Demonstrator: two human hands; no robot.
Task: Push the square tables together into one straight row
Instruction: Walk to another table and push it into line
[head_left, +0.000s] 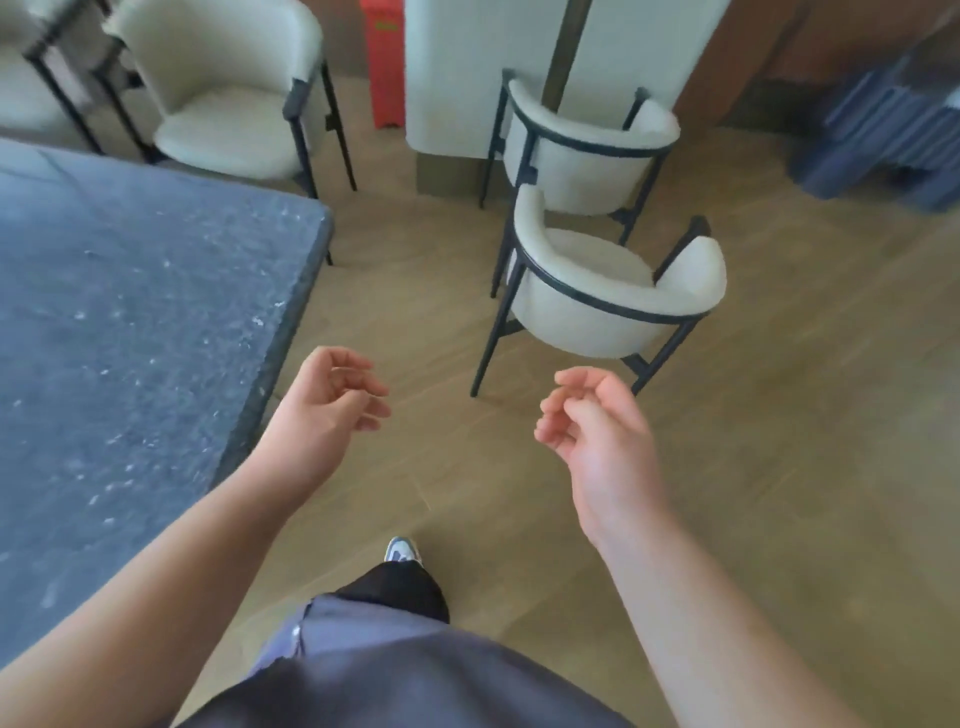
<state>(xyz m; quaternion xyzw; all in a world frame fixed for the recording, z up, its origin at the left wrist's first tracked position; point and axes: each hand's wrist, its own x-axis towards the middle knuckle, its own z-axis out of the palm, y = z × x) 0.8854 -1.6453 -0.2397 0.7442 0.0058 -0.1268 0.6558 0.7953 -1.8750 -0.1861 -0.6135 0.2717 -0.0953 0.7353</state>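
1. We observe one table at the left of the view, with a dark grey speckled top; its near right corner and right edge are visible, and a dark leg shows below the far corner.
2. The left hand hangs in the air just beside the table's right edge, not touching it. Its fingers are loosely curled and hold nothing.
3. The right hand hangs over the wooden floor, well apart from the table. Its fingers are likewise loosely curled and empty.
4. The two hands are apart from each other, palms turned inward.
5. Two cream chairs with black frames stand one behind the other ahead of the right hand. A third cream chair stands beyond the table's far corner.
6. A red object stands against the far wall; we cannot tell what it is.
7. One shoe shows on the floor below the hands.
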